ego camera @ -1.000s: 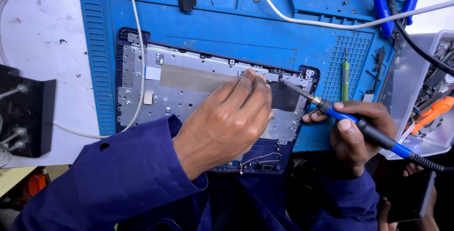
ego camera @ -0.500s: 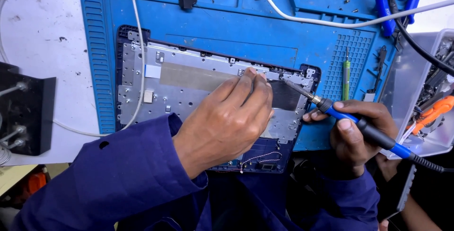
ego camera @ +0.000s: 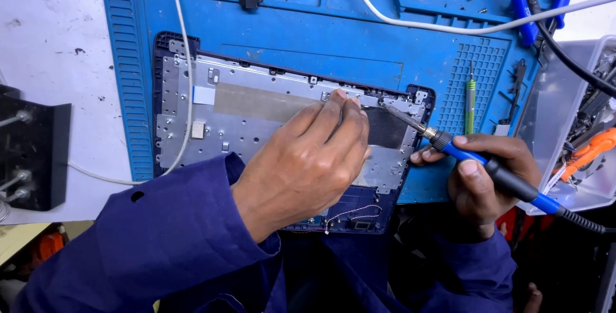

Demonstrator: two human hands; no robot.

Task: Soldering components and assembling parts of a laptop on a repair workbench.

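Note:
An opened laptop base with a silver metal plate (ego camera: pixel 256 120) lies on a blue work mat (ego camera: pixel 308 24). My left hand (ego camera: pixel 308 159) rests on the plate with its fingertips pinched together near the plate's upper right edge; whether they hold anything is hidden. My right hand (ego camera: pixel 487 178) grips a blue-handled soldering iron (ego camera: pixel 475 159) whose metal tip touches the plate's top right corner, just right of my left fingertips. A black cable runs from the iron's handle toward the lower right.
A white cable (ego camera: pixel 179 76) crosses the mat and plate on the left. A green-handled tool (ego camera: pixel 470 101) lies on the mat's grid. Blue pliers (ego camera: pixel 523 5) sit top right. A clear bin (ego camera: pixel 577 127) with tools stands right. A black block (ego camera: pixel 32 152) sits left.

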